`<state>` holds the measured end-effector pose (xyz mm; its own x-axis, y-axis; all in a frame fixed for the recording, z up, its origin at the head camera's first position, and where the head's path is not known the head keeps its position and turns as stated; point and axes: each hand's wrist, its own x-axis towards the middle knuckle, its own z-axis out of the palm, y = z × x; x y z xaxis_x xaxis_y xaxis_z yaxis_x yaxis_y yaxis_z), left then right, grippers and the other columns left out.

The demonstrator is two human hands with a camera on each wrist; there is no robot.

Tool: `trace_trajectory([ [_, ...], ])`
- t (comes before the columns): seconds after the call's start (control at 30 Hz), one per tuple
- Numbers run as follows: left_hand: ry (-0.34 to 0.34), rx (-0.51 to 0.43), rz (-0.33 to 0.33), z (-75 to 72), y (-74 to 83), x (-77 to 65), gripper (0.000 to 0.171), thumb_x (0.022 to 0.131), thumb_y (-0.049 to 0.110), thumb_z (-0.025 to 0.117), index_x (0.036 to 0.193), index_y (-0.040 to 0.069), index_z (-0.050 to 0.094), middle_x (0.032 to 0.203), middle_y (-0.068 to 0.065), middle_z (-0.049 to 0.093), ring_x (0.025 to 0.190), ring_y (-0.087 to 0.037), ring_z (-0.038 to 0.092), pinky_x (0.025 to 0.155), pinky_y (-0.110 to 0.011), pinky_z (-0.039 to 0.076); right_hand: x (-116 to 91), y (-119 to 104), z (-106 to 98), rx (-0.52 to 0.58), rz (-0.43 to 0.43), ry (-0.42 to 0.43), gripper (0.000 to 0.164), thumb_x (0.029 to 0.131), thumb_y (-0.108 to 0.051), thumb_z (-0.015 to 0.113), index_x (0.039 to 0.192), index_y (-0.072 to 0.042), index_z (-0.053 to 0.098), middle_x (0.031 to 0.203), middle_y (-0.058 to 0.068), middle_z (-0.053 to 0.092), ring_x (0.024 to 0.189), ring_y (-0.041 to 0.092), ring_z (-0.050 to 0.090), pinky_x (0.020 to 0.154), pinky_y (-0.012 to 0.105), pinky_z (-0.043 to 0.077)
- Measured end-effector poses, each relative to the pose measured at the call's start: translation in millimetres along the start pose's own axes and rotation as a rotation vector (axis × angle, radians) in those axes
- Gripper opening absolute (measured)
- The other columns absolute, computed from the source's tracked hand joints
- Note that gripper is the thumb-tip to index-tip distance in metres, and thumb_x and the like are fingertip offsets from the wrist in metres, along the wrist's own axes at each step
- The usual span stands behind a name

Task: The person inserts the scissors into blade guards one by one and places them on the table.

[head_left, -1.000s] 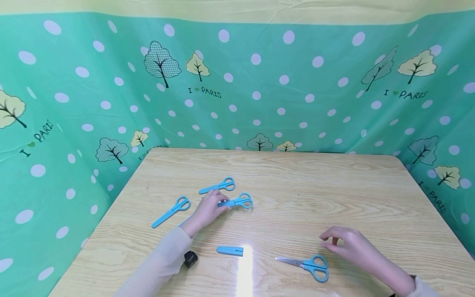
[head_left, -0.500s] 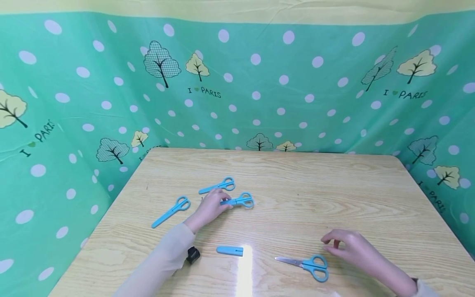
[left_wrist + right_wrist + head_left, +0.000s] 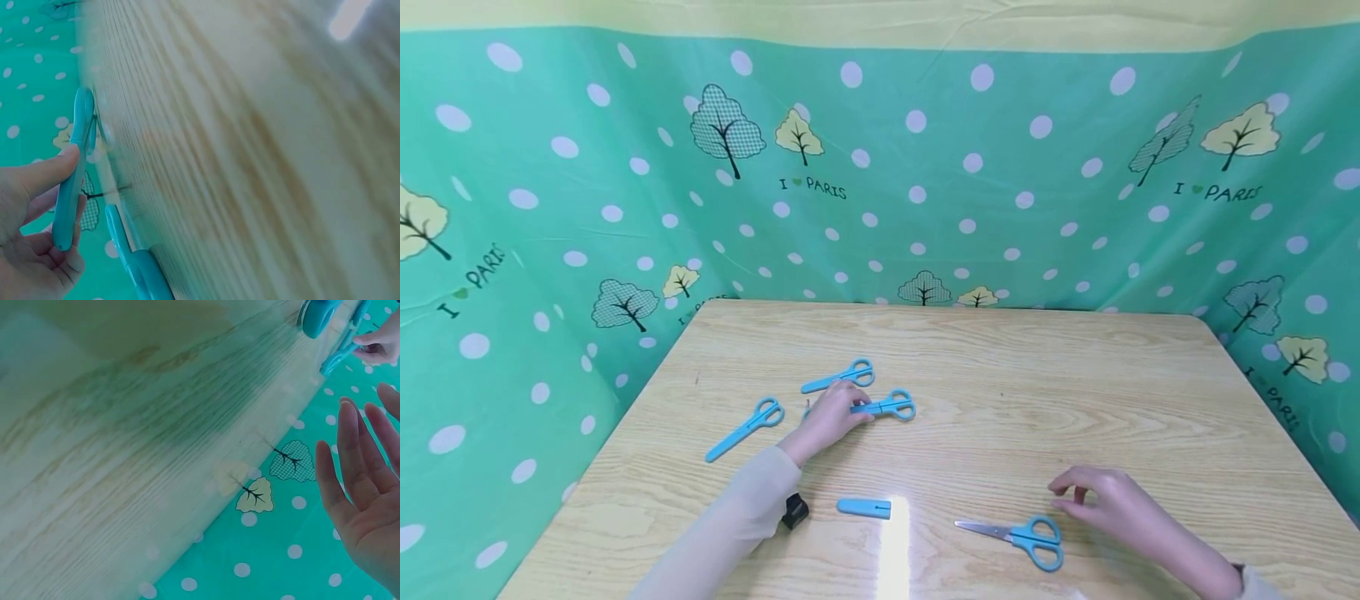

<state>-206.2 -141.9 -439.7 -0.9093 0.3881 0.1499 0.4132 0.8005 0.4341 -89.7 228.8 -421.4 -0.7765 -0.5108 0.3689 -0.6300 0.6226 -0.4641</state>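
Note:
My left hand (image 3: pixel 831 418) pinches a pair of blue scissors (image 3: pixel 883 407) by its sheathed blade end, handles pointing right. In the left wrist view the thumb lies on the blue sheath (image 3: pixel 66 212) with fingers behind it. Just behind this hand lies another sheathed pair of scissors (image 3: pixel 823 384), and a third (image 3: pixel 741 435) is to its left. A small bit of blue shows beside the left hand, mostly hidden by it. My right hand (image 3: pixel 1105 496) is loosely bent and holds nothing, near unsheathed scissors (image 3: pixel 1018 533) with bare blades pointing left.
A loose blue sheath (image 3: pixel 863 507) lies on the wooden table (image 3: pixel 1037 375) near the front, left of the unsheathed scissors. A black block (image 3: pixel 795 511) shows beside the left sleeve. Green dotted cloth (image 3: pixel 917 208) hangs along the table's back and sides.
My left hand has shifted slightly to the right along with the scissors it pinches. My right hand has dropped a little, and the other scissors and the loose sheath lie as before.

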Motion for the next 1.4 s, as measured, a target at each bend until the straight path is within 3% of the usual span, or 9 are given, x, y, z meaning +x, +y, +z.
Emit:
trace_trajectory([
  [0.33,-0.046,0.014,0.018,7.5,-1.0,4.6,0.022,0.074,0.022,0.07,0.089,0.006,0.066,0.08,-0.003,0.056,0.073,-0.014,0.05,0.064,-0.026,0.043,-2,-1,2,0.04,0.015,-0.048,0.016,0.068,-0.003,0.071,0.082,-0.008,0.065,0.075,-0.002,0.065,0.064,-0.006,0.049,0.049,0.019,0.043],
  [0.83,-0.13,0.006,-0.036,11.3,-4.6,6.0,0.02,0.074,0.02,0.071,0.088,0.007,0.065,0.08,-0.002,0.055,0.073,-0.013,0.051,0.064,-0.025,0.043,-2,0,2,0.06,0.048,-0.106,0.013,0.071,-0.005,0.069,0.083,-0.008,0.065,0.076,-0.002,0.065,0.065,-0.005,0.05,0.051,0.02,0.045],
  [1.27,-0.128,-0.017,-0.049,3.3,3.8,0.6,0.025,0.077,0.02,0.068,0.097,0.006,0.063,0.089,-0.005,0.056,0.083,-0.018,0.053,0.072,-0.03,0.045,-3,1,5,0.073,0.012,-0.119,0.015,0.071,-0.008,0.07,0.084,-0.009,0.065,0.076,-0.004,0.064,0.066,-0.004,0.05,0.053,0.02,0.045],
  [1.4,-0.13,-0.048,-0.039,-2.0,8.2,-4.5,0.024,0.079,0.019,0.066,0.098,0.005,0.063,0.09,-0.005,0.056,0.084,-0.019,0.053,0.072,-0.03,0.045,-1,-1,4,0.096,0.044,-0.162,0.014,0.073,-0.01,0.069,0.086,-0.008,0.065,0.078,-0.005,0.064,0.067,-0.004,0.05,0.053,0.019,0.045],
])
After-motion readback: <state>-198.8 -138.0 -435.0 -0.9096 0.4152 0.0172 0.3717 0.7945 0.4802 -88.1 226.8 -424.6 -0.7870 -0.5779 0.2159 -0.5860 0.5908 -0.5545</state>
